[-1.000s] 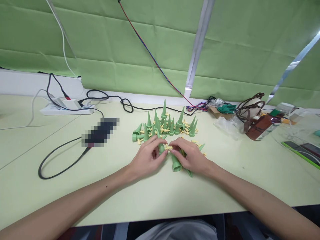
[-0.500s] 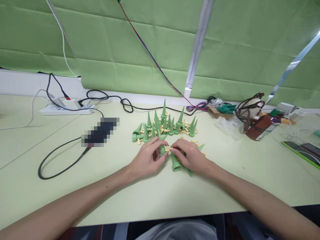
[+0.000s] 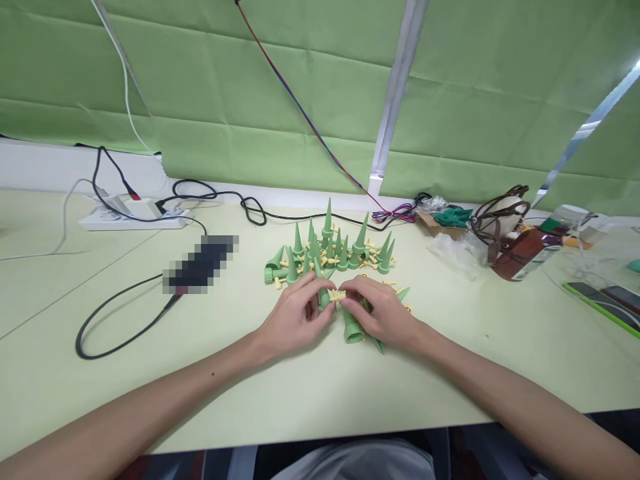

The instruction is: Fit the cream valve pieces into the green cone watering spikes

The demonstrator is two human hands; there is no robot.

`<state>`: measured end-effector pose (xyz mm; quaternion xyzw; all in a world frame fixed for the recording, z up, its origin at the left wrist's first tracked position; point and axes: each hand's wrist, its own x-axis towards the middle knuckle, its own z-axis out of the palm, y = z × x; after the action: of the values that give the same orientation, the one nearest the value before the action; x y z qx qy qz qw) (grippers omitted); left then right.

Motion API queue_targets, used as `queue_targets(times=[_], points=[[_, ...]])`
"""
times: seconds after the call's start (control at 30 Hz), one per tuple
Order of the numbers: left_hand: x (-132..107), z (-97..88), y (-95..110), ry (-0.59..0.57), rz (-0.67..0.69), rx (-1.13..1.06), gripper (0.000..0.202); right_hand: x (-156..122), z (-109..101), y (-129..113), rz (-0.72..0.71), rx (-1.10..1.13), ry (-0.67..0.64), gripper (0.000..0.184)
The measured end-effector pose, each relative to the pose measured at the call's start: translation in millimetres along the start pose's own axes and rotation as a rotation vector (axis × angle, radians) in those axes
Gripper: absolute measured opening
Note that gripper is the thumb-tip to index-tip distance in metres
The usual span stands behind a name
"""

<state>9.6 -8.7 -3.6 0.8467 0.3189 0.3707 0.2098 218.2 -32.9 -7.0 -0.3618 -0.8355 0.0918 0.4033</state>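
Wrapped round a green cone-shaped watering spike (image 3: 323, 293) is my left hand (image 3: 293, 319), closed, with the spike's tip up and away from me. My right hand (image 3: 384, 310) is closed too, its thumb and forefinger pinching a small yellow plastic valve (image 3: 338, 297) against the side of that spike. Whether the valve sits in the spike cannot be made out. Below my right hand lies a loose green spike (image 3: 353, 331), its hollow end facing me. More spikes and yellow pieces are partly hidden under that hand.
Behind my hands stands a cluster of green spikes (image 3: 358, 253) with yellow valves among them. A cabled, blurred-out dark device (image 3: 200, 265) and a power strip (image 3: 135, 217) are left. Rightward are a brown bottle (image 3: 527, 253), plastic wrap (image 3: 457, 257) and a green-edged phone (image 3: 600, 303).
My right fingertips have shifted slightly at the yellow valve, and more of it shows between my hands. My left hand keeps its hold on the spike.
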Motion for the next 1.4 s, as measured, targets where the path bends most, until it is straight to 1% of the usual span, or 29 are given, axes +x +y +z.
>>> queue_targets(times=[0.17, 0.47, 0.77, 0.87, 0.97, 1.1, 1.13, 1.23, 1.4], points=[[0.2, -0.2, 0.9, -0.002, -0.014, -0.001, 0.02, -1.2, 0.7, 2.6, -0.045, -0.005, -0.026, 0.014], [-0.8, 0.1, -0.4, -0.016, 0.0, 0.003, 0.02, 0.5, 1.4, 2.1, -0.013, -0.03, -0.029, 0.014], [-1.5, -0.9, 2.1, -0.057, 0.013, 0.012, 0.019, 3.5, 0.8, 0.4, 0.019, -0.086, -0.038, 0.034], [-1.8, -1.1, 2.4, -0.067, 0.01, 0.015, 0.018, 3.8, 0.7, 0.6, 0.031, -0.099, -0.05, 0.036], [-1.8, -0.8, 0.4, -0.062, 0.005, 0.012, 0.02, 2.8, 1.3, 1.2, 0.037, -0.093, -0.04, 0.033], [-1.6, 0.2, -2.9, -0.034, -0.01, 0.005, 0.021, 0.0, 1.7, 2.2, 0.01, -0.049, 0.007, 0.013], [-1.7, 0.4, -3.3, -0.031, -0.013, 0.005, 0.021, -0.6, 1.6, 2.3, 0.004, -0.04, 0.015, 0.011], [-1.8, 0.6, -3.2, -0.033, -0.019, 0.005, 0.02, -1.2, 1.2, 2.0, -0.016, -0.029, 0.016, 0.012], [-1.6, 0.5, -1.3, -0.04, -0.03, -0.001, 0.02, -0.7, 2.1, 2.4, -0.037, -0.026, 0.01, 0.008]])
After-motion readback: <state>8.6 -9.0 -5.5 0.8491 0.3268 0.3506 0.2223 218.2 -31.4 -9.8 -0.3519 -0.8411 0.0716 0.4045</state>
